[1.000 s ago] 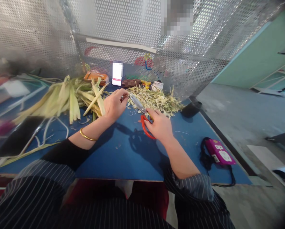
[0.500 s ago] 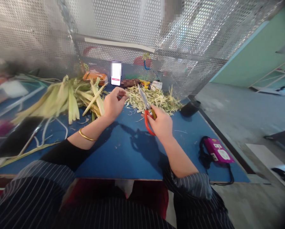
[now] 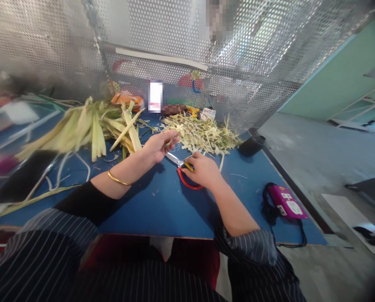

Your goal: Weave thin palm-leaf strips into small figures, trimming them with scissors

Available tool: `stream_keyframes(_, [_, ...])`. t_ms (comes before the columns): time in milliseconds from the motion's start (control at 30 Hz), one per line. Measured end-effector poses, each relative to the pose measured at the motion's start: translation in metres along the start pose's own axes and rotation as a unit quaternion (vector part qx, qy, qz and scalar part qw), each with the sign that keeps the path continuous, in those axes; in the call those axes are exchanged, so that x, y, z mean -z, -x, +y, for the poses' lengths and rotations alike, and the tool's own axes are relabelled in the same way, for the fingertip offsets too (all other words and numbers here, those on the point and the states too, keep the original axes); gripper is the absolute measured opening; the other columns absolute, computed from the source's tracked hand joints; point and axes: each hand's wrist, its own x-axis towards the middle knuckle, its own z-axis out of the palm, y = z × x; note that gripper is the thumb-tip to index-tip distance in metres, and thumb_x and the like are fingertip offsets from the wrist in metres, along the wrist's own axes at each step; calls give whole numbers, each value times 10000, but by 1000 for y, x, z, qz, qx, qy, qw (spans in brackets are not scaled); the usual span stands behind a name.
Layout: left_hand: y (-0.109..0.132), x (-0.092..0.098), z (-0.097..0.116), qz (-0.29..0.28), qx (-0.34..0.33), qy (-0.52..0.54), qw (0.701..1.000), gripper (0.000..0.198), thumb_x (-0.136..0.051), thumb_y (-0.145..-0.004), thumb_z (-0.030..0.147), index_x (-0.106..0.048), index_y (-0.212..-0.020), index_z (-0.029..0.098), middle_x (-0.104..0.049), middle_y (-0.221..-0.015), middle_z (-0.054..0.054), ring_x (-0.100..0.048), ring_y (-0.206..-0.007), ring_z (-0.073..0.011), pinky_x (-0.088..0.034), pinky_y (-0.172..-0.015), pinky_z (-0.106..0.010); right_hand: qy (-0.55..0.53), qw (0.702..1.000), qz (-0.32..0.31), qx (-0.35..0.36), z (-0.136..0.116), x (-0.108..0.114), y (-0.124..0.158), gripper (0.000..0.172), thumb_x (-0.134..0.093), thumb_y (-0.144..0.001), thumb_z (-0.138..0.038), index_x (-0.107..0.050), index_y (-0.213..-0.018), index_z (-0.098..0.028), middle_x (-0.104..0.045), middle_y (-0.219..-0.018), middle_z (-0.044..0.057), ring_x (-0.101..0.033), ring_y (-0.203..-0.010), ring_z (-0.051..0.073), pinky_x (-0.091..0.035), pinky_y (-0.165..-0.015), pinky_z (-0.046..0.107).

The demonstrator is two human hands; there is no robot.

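Scissors [image 3: 177, 159] with red and yellow handles are in my right hand [image 3: 204, 171], fingers through the grips, over the blue table [image 3: 165, 205]. The blades point left, their tips lying just under my left hand [image 3: 160, 147]. That hand is turned palm inward, fingers curled around a small piece of corn husk, mostly hidden by the fingers. Just beyond both hands spreads a heap of shredded husk [image 3: 203, 132], pale green and yellow. Long whole corn husks [image 3: 77, 130] lie piled to the left of my left hand.
A lit phone [image 3: 156, 96] stands upright by the perforated metal screen [image 3: 162, 25]. An orange packet [image 3: 127, 100] sits behind the husks. On the right are a black cup-like object [image 3: 252, 146] and a purple box [image 3: 287, 202] with black straps. A black panel [image 3: 24, 176] lies left.
My right hand has lowered the scissors and swung the blades from pointing away to pointing left. My left hand has moved slightly right and turned its palm inward.
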Motion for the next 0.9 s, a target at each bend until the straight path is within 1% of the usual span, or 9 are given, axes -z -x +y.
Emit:
stream_keyframes(100, [4,-3,-10,-4,29,0,1000,92,-655,-756,167,-657,-840,131,-686,-917,-35,-624,-654,-63,-462,-519,-150,-142,983,103,-45,4,3,-3,321,-520,-818,-437,-666,-971,-195,-630,-944,85,-591,-802,186,-431,-719,310])
stream_keyframes(133, [6,-4,-14,-9,37,-3,999,98,-668,-747,172,-656,-837,136,-686,-919,-35,-627,-663,-68,-462,-525,-152,-211,964,141,-77,6,4,-4,333,-519,-819,-450,-659,-976,-193,-637,-916,75,-587,-786,177,-439,-721,308])
stream_keyframes(200, [9,-6,-24,-24,46,-13,999,126,-701,-717,182,-651,-828,148,-687,-916,-39,-638,-688,-88,-455,-526,-160,-358,905,185,-137,8,6,-6,346,-542,-796,-479,-651,-955,-191,-650,-851,51,-582,-740,161,-453,-706,303])
stream_keyframes(300, [14,-9,-36,-54,60,-43,996,165,-729,-688,187,-653,-831,154,-690,-900,-57,-644,-695,-108,-445,-528,-175,-512,823,174,-175,10,6,-9,305,-607,-735,-472,-658,-836,-190,-640,-739,17,-564,-685,141,-456,-682,291])
stream_keyframes(400, [17,-10,-41,-89,79,-83,989,178,-718,-706,222,-675,-867,156,-696,-926,-81,-643,-692,-115,-449,-544,-192,-555,795,163,-181,10,4,-10,243,-655,-682,-417,-654,-729,-179,-596,-645,-10,-521,-620,117,-435,-641,273])
stream_keyframes(533, [18,-9,-39,-106,66,-162,979,179,-705,-718,292,-694,-829,151,-702,-883,-97,-616,-619,-104,-445,-543,-215,-537,800,186,-191,11,4,-10,227,-647,-679,-401,-629,-674,-174,-530,-586,-30,-461,-572,100,-398,-601,259])
stream_keyframes(700, [19,-8,-42,-120,-6,-258,959,123,-724,-666,261,-695,-718,154,-680,-704,-61,-518,-482,-67,-383,-479,-206,-488,845,146,-165,13,11,-8,250,-604,-727,-429,-629,-730,-181,-492,-581,-36,-417,-552,94,-355,-560,245])
stream_keyframes(800, [19,-7,-42,-158,-21,-318,935,95,-705,-660,244,-702,-696,156,-681,-674,-62,-514,-471,-81,-383,-480,-220,-441,881,80,-154,18,15,-6,260,-613,-720,-426,-634,-705,-167,-472,-549,-45,-379,-521,83,-311,-524,239])
stream_keyframes(900, [18,-3,-33,-232,-10,-415,879,105,-703,-633,227,-719,-712,160,-675,-624,-55,-544,-483,-111,-394,-496,-234,-439,885,-29,-151,27,17,-4,278,-625,-707,-435,-626,-675,-159,-451,-499,-60,-344,-476,69,-282,-492,231])
